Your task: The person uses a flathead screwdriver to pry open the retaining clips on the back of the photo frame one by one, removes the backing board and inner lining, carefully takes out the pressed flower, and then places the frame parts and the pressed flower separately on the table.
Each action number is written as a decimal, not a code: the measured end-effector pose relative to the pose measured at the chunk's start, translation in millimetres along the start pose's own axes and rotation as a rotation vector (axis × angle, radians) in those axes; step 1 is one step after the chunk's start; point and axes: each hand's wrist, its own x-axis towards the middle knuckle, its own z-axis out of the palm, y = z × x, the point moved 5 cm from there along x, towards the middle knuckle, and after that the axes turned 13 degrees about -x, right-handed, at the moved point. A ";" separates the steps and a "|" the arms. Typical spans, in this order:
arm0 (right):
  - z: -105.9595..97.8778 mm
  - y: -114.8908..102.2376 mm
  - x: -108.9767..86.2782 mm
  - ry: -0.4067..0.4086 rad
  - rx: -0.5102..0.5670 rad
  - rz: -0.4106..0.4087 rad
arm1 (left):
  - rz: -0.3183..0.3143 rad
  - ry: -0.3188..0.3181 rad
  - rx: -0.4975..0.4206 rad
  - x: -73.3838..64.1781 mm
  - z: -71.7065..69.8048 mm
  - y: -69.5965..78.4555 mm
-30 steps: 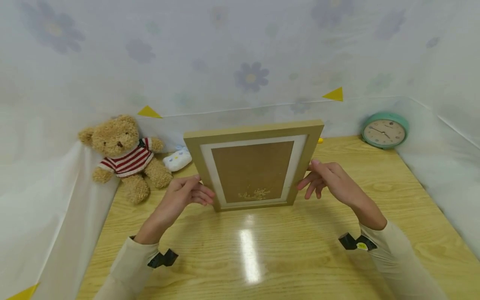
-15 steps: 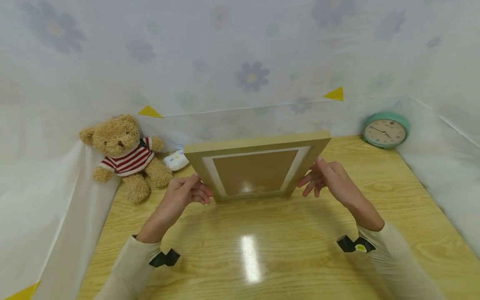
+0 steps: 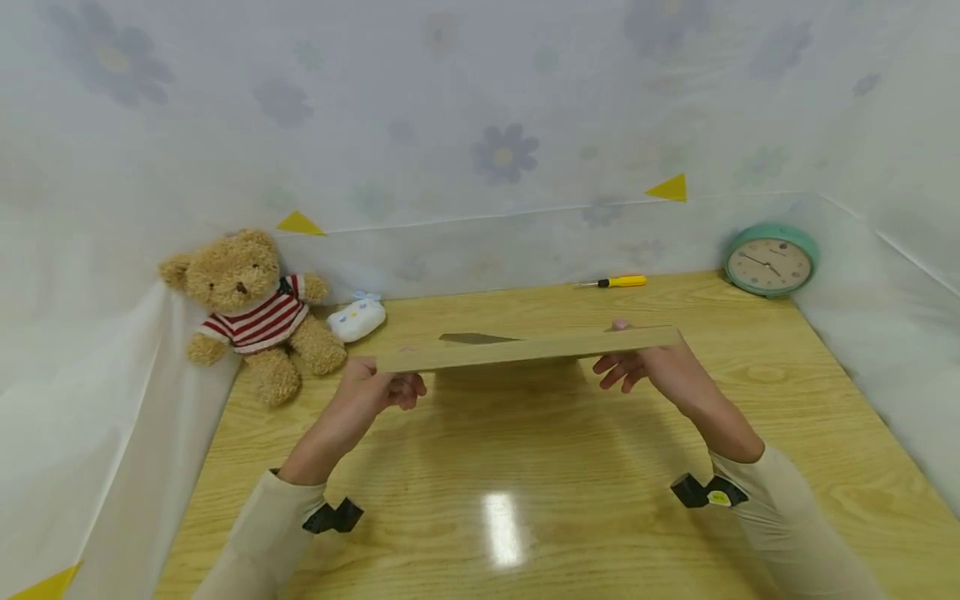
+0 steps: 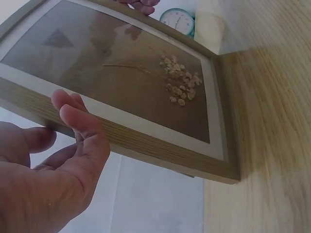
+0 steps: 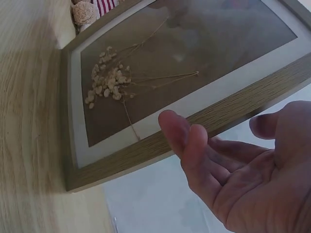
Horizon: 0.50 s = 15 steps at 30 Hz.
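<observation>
A wooden picture frame (image 3: 525, 350) leans toward me on its lower edge, so the head view shows mostly its top edge. Behind it a dark flap (image 3: 476, 338) juts out. In the left wrist view, dried flowers (image 4: 181, 85) lie behind the glass, inside a white mat (image 4: 170, 133). My left hand (image 3: 367, 400) holds the left side, thumb at the back and fingertips (image 4: 73, 114) at the front edge. Opposite it, my right hand (image 3: 663, 375) grips the right side, its fingertips (image 5: 175, 126) along the wooden border and thumb behind.
A teddy bear (image 3: 251, 308) in a striped shirt sits at the back left, beside a small white plush item (image 3: 357, 320). A yellow-handled screwdriver (image 3: 618, 282) lies along the back edge. At the back right stands a green clock (image 3: 770, 260). White curtain (image 3: 480, 100) surrounds the wooden table (image 3: 420, 517).
The frame's top has tipped steadily toward me and down, hiding its front from the head view. The screwdriver and the flap behind have come into sight. Both hands keep their hold.
</observation>
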 end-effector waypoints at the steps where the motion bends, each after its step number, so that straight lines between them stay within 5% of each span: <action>1: 0.7 1.0 0.5 -0.006 -0.020 0.001 | -0.011 -0.001 -0.001 0.7 0.0 -1.5; 8: 4.6 12.4 0.7 0.006 -0.200 -0.003 | -0.032 -0.041 0.163 5.1 -3.9 -13.2; 15: 14.2 25.5 2.3 -0.030 -0.264 0.094 | -0.035 -0.038 0.128 11.8 -6.4 -25.4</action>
